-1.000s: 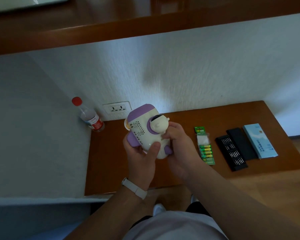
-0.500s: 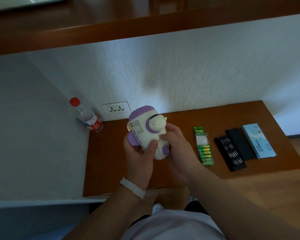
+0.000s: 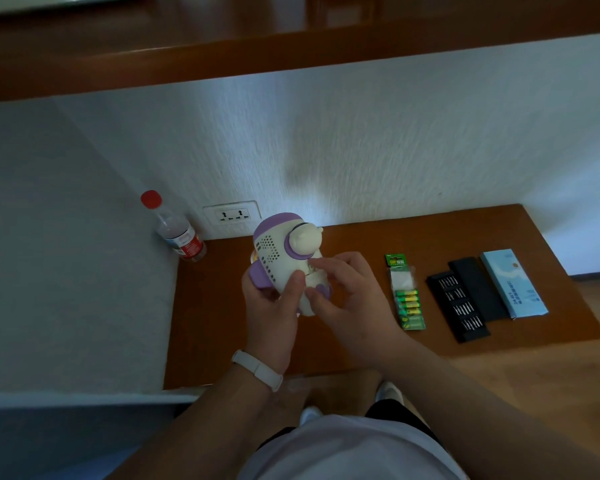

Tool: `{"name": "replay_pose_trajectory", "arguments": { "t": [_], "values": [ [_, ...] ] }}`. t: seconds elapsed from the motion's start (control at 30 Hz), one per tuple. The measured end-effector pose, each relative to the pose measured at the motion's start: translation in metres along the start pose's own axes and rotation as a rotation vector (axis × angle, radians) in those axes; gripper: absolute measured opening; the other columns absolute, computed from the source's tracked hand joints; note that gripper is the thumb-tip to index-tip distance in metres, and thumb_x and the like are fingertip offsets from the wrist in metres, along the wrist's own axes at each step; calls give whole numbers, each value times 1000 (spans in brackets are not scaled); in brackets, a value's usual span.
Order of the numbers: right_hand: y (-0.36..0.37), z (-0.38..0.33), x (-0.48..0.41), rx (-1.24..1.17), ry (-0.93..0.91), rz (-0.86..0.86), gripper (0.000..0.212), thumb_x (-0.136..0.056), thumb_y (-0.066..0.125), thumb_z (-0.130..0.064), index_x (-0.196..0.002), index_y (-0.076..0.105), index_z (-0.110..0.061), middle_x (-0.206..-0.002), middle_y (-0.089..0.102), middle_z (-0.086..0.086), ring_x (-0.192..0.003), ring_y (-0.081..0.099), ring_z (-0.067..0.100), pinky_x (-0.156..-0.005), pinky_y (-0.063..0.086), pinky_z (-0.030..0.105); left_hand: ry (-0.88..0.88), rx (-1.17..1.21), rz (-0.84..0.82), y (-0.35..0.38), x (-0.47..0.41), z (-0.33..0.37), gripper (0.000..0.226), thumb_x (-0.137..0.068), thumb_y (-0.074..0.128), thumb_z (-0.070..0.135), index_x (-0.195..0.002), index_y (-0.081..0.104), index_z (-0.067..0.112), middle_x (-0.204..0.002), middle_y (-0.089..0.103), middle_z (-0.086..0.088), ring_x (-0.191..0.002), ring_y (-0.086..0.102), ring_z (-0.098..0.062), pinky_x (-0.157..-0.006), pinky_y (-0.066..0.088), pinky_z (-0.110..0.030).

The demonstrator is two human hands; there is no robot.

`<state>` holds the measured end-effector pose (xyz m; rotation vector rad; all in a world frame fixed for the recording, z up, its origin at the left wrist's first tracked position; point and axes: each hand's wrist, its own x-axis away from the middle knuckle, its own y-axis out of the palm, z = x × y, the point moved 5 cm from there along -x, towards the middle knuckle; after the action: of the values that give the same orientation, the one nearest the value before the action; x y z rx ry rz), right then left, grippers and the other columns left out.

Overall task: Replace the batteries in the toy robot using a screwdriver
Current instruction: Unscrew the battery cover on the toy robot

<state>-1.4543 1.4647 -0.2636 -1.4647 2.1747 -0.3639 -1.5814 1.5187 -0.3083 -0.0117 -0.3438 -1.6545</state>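
I hold a cream and purple toy robot [image 3: 280, 251] above a low wooden shelf [image 3: 361, 244]. My left hand [image 3: 272, 306] grips its lower body from the left, thumb on the cream shell. My right hand [image 3: 347, 296] sits at the toy's right side with loosely spread fingers, its fingertips touching the lower body near a purple foot. A green pack of batteries [image 3: 405, 295] lies on the shelf to the right. Beyond it rests an open black screwdriver bit case [image 3: 459, 304].
A black lid [image 3: 478, 289] and a light blue box [image 3: 513, 284] lie right of the bit case. A clear bottle with a red cap [image 3: 175, 230] stands in the left corner beside a wall socket [image 3: 231, 216]. White walls enclose the shelf; a wooden ledge runs above.
My right hand has loosened from a wrap around the toy's lower right side; its fingers are now spread. The toy stays in my left hand, nearly unmoved.
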Motion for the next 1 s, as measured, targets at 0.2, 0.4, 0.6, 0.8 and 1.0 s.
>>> {"name": "replay_pose_trajectory", "arguments": {
  "t": [0.2,0.4,0.6,0.8,1.0],
  "values": [
    [0,-1,-8,12,28,-132,40,-84,74,-24,-121,58,-20,-104,49,-10,-96,48,-5,-78,43,5,-11,-30,8,-3,-4,-3,84,-64,81,43,-135,44,20,-122,68,0,-109,69,-18,-84,59,-40],
    [3,-2,-16,52,48,-270,37,-85,74,-22,-115,51,-21,-101,44,-15,-88,46,-12,-70,41,3,-46,-30,42,-8,-6,-11,72,-73,84,31,-132,45,19,-123,67,-5,-106,70,-18,-85,59,-43],
    [12,10,-15,0,122,-285,31,-84,73,-21,-103,49,-23,-96,51,-15,-83,52,1,-66,44,10,-63,-40,70,-13,-5,-21,81,-66,80,35,-136,43,19,-121,67,1,-105,70,-16,-83,60,-37],
    [15,21,-8,37,179,-205,34,-83,72,-26,-107,49,-28,-92,53,-11,-76,52,4,-65,45,10,-87,-74,83,-15,-9,-32,86,-64,80,38,-139,41,18,-123,66,1,-105,70,-13,-85,60,-39],
    [21,29,-3,44,211,-114,34,-81,72,-24,-108,50,-26,-93,54,-9,-77,53,4,-61,45,13,-130,-76,110,-18,-15,-46,77,-74,80,28,-139,41,17,-123,66,-1,-107,69,-17,-87,60,-41]
  ]
}}
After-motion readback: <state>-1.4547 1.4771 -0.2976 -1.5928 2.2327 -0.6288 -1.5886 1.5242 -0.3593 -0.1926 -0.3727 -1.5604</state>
